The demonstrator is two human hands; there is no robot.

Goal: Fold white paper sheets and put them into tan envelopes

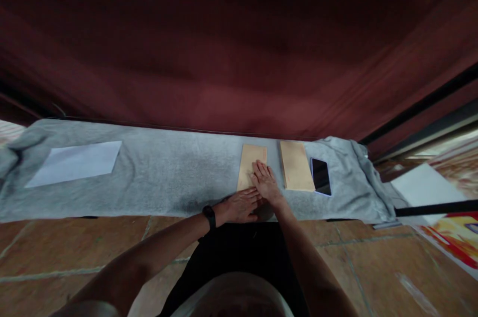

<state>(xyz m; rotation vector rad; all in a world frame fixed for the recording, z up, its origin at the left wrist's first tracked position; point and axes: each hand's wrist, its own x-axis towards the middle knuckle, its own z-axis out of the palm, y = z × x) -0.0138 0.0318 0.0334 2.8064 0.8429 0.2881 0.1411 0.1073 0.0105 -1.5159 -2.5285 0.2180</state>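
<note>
A tan paper envelope (246, 160) lies flat on a grey cloth (175, 167), a little right of the middle. Across its lower end rests my left hand (242, 206), palm down with the fingers stretched out to the right. My right hand (266, 182) lies flat on the envelope's right side, fingers pointing up and slightly left. The two hands meet near the envelope's lower right, and they cover part of it. Just to the right is a thick stack of tan envelopes (297, 165), touched by neither hand.
A phone (321, 176) with a dark screen lies right of the stack. White paper (78, 161) is at the cloth's left end. Behind the cloth rises a dark red surface (231, 87). A white sheet (427, 190) and a colourful printed sheet (459, 237) are at the far right.
</note>
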